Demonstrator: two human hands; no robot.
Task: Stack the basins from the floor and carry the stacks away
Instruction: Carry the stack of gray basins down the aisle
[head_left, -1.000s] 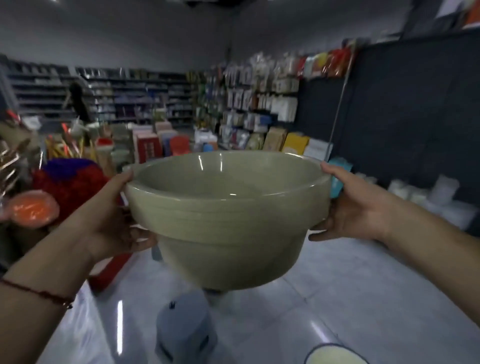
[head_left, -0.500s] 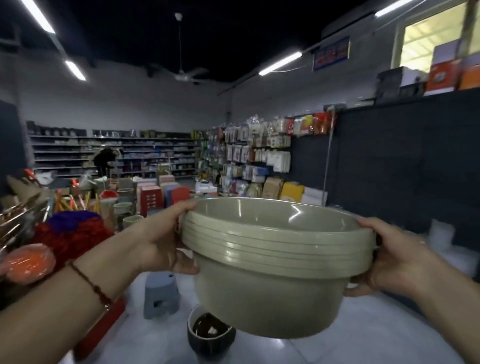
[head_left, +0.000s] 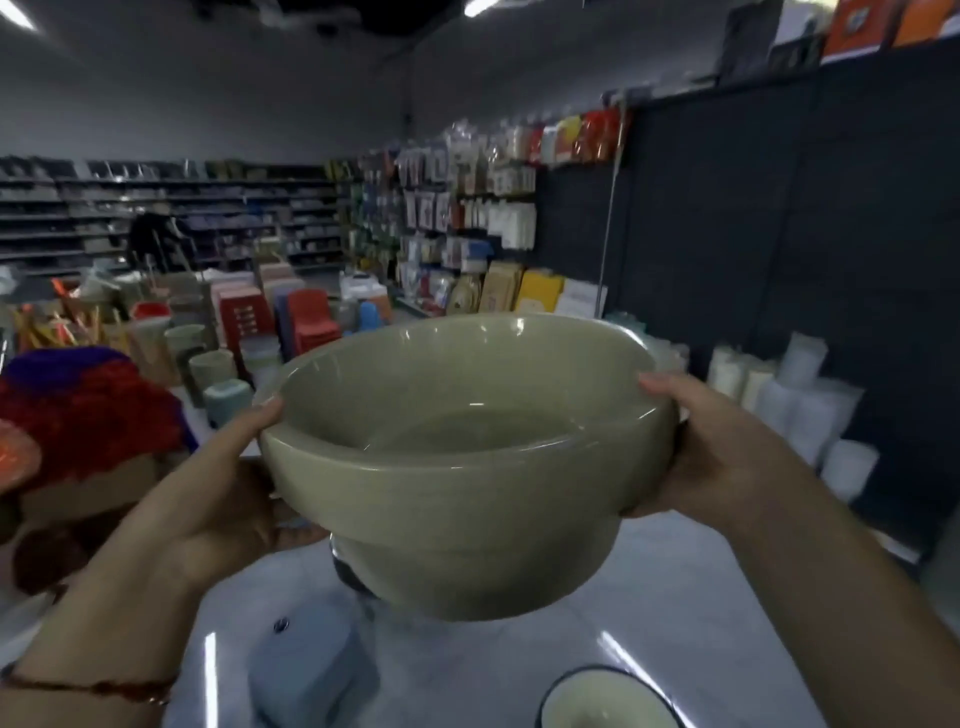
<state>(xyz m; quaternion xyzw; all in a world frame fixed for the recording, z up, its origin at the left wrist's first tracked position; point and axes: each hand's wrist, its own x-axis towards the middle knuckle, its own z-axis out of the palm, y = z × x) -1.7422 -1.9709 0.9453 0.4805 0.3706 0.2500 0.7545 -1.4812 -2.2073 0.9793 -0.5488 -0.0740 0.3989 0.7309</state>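
the left hand (head_left: 218, 499) grips the left side of the stack of basins (head_left: 467, 467), thumb hooked over the top rim and fingers curled under the rim band. the right hand (head_left: 711, 447) mirrors it on the right side, thumb on the rim, fingers wrapped beneath. the olive-green stack hangs in the air between the two hands at chest height, well above the floor (head_left: 675, 597); the blurred rim band hides how many basins are nested. a thin red cord bracelet (head_left: 104, 688) circles the left wrist. below, one grey-blue step stool (head_left: 311, 670) stands on the floor, and one pale basin with a dark rim (head_left: 608, 701) sits at the bottom edge. behind, one red plastic chair (head_left: 311, 319) and shop shelves (head_left: 171, 218).
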